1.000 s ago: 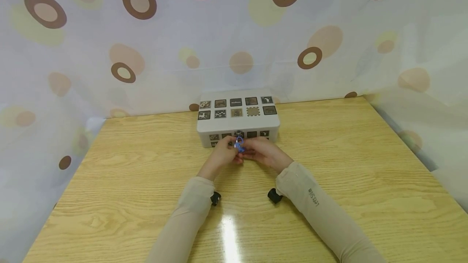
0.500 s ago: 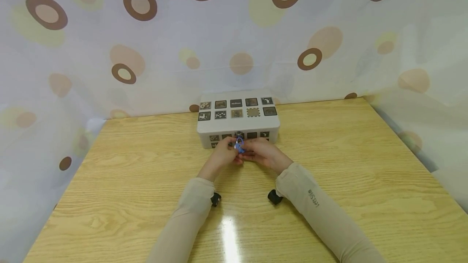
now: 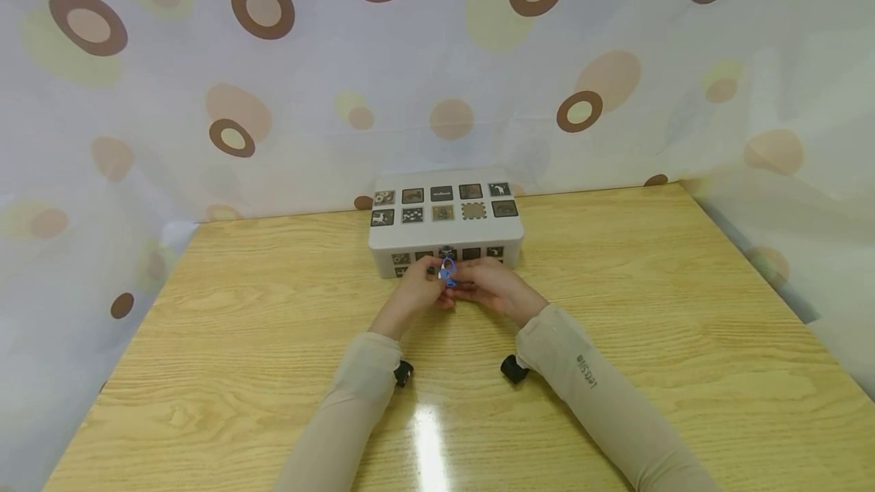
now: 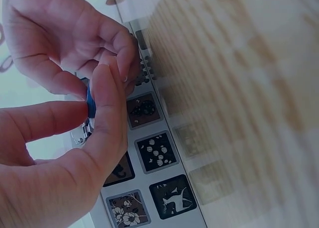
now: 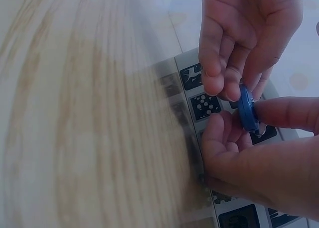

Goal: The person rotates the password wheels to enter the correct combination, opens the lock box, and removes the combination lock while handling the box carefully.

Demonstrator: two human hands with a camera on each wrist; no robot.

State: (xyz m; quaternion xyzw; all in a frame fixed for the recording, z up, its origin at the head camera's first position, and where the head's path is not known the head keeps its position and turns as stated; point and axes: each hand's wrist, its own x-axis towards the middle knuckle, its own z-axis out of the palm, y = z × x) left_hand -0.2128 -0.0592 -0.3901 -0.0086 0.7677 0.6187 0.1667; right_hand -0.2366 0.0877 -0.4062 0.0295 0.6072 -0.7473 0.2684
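In the head view a small blue padlock (image 3: 447, 276), its looped shackle upward, is held between both hands at the front of a white box. My left hand (image 3: 415, 288) pinches it from the left; in the left wrist view the padlock (image 4: 91, 101) shows as a blue edge between thumb and fingers. From the other side my right hand (image 3: 497, 285) holds it too, the thumb against the padlock (image 5: 246, 109) in the right wrist view. The box (image 3: 444, 231) has dark picture squares and a metal latch (image 3: 447, 250) just above the shackle. Fingers hide part of the padlock.
The box stands shut at the back of a wooden table (image 3: 239, 340), close to a hanging sheet (image 3: 410, 82) printed with circles. Black wrist cameras stick out beneath the left sleeve (image 3: 365, 378) and right sleeve (image 3: 581, 378).
The padlock has turned slightly and sits a touch lower between the fingers. Both hands have stayed at the box's front.
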